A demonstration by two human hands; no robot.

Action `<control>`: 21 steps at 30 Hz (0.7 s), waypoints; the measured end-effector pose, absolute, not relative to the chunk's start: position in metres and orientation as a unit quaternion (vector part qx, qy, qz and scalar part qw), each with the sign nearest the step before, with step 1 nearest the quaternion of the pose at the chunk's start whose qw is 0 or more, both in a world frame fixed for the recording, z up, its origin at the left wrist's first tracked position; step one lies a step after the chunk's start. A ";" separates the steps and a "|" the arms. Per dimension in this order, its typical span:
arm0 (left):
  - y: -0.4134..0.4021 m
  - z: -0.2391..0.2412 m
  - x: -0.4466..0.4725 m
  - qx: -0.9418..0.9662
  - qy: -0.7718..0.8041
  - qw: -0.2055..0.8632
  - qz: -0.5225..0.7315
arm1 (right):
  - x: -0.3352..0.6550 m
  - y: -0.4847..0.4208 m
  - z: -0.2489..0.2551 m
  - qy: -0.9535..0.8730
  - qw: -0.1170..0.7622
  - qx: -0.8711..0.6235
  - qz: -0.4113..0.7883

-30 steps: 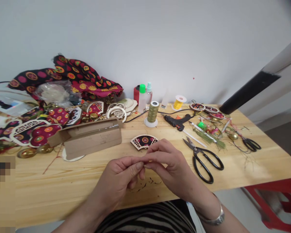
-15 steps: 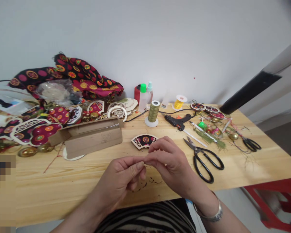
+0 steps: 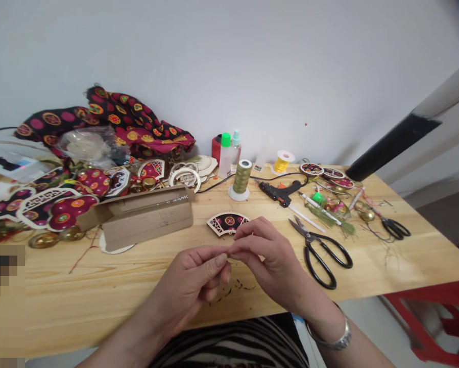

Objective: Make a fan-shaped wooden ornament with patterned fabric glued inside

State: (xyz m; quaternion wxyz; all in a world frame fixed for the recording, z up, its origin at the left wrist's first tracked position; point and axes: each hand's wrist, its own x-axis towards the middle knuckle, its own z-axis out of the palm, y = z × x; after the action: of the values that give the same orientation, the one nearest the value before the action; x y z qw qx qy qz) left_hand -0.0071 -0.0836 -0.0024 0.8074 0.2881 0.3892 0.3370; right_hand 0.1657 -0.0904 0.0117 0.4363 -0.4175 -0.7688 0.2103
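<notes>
My left hand [image 3: 193,283] and my right hand [image 3: 269,258] meet fingertip to fingertip above the wooden table [image 3: 99,296], both closed in a pinch on something too small to make out. Just behind the fingers lies a fan-shaped ornament [image 3: 227,223] with dark red patterned cloth. Short bits of dark thread [image 3: 229,291] lie on the wood under my hands. Black scissors [image 3: 323,253] rest to the right of my right hand.
A flat cardboard box [image 3: 141,217] lies at the left. Behind it are patterned fabric [image 3: 129,122] and several cloth ornaments [image 3: 56,207]. A thread spool [image 3: 241,179], glue bottles [image 3: 225,153], a black glue gun [image 3: 281,192], yellow cord [image 3: 282,162] and smaller scissors [image 3: 395,227] stand further back and right.
My two hands have stayed pinched together and shifted only slightly; the right fingers have crept a little up and toward the fan-shaped ornament.
</notes>
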 end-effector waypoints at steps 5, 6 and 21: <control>-0.082 -0.001 -0.007 0.293 0.382 0.810 0.335 | 0.167 -0.090 0.011 -0.767 0.432 -0.422 0.219; -0.082 -0.001 -0.007 0.293 0.379 0.812 0.334 | 0.167 -0.089 0.011 -0.766 0.429 -0.422 0.224; -0.081 0.000 -0.010 0.284 0.345 0.835 0.320 | 0.169 -0.087 0.013 -0.789 0.400 -0.402 0.234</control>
State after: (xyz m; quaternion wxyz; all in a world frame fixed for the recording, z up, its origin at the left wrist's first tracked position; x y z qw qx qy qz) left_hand -0.0098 -0.0812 -0.0005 0.8353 0.2844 0.3450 0.3200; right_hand 0.1690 -0.0872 0.0134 0.4004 -0.4024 -0.7892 0.2344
